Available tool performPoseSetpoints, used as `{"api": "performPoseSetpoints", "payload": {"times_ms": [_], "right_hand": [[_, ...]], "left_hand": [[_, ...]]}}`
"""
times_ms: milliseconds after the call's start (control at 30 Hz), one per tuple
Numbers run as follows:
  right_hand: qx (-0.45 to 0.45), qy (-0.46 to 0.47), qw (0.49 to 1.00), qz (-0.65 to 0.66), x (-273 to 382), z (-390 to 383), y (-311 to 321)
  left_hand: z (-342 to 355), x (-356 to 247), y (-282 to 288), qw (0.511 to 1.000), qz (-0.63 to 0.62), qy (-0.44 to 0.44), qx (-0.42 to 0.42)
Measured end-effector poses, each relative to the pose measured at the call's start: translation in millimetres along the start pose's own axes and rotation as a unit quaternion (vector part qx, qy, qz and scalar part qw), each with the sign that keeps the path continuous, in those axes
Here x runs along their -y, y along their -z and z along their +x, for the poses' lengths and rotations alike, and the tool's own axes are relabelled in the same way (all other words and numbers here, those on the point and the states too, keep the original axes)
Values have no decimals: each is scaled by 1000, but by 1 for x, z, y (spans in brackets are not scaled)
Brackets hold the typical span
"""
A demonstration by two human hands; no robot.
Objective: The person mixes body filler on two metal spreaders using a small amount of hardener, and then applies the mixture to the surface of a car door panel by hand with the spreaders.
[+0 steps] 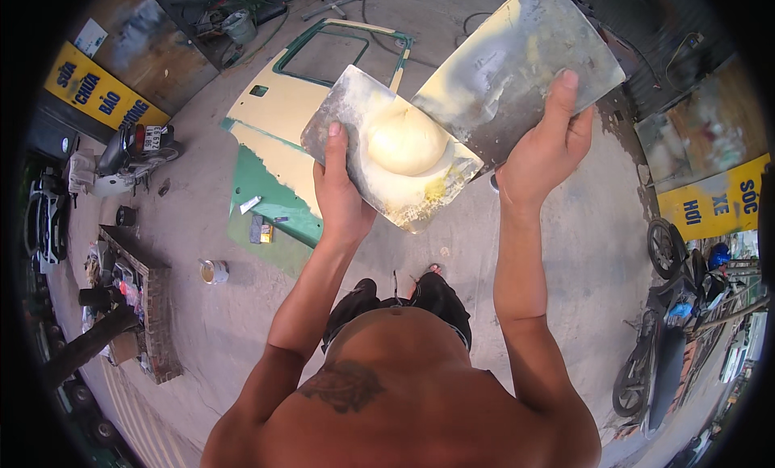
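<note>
My left hand (341,195) grips a flat metal spreader plate (355,113) by its lower edge, thumb on top. A cream-coloured lump of putty (405,139) sits in the middle of that plate. My right hand (547,149) holds a second, larger metal plate (517,56), tilted, its lower edge resting against the putty. Both plates are smeared with dried filler. Below them on the concrete lies a cream and green vehicle door (278,121).
A small open tin (214,271) stands on the concrete floor at left, near a low brick ledge (153,307) covered with clutter. Scooters are parked at left (129,157) and right (662,339). Yellow signs stand at both sides. Small items lie by the door panel.
</note>
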State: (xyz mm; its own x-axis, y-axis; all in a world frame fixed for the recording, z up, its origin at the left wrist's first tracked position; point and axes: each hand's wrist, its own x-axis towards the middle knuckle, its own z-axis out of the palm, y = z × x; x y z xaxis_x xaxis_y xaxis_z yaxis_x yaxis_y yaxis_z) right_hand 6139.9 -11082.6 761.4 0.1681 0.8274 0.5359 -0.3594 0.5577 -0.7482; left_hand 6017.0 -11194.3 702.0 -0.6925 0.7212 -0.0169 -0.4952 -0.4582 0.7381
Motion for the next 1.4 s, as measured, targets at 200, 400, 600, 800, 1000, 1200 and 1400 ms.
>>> {"api": "performPoseSetpoints", "payload": {"times_ms": [200, 400, 600, 800, 1000, 1200, 1400], "right_hand": [[341, -166, 923, -67, -79, 22, 70], [247, -356, 871, 230, -166, 82, 32], [202, -619, 748, 128, -213, 31, -18], [170, -566, 734, 334, -275, 37, 2], [290, -479, 827, 47, -292, 51, -52], [166, -297, 937, -82, -273, 105, -112], [238, -193, 941, -141, -279, 143, -127]], "left_hand": [[51, 3, -12, 999, -2, 1, -33], [58, 48, -19, 973, -88, 213, 11], [121, 65, -12, 945, -176, 275, 14], [194, 54, -12, 934, -217, 271, 86], [245, 53, 4, 947, -217, 236, 24], [320, 22, 37, 975, -160, 153, 28], [358, 62, 17, 989, -97, 90, -60]]}}
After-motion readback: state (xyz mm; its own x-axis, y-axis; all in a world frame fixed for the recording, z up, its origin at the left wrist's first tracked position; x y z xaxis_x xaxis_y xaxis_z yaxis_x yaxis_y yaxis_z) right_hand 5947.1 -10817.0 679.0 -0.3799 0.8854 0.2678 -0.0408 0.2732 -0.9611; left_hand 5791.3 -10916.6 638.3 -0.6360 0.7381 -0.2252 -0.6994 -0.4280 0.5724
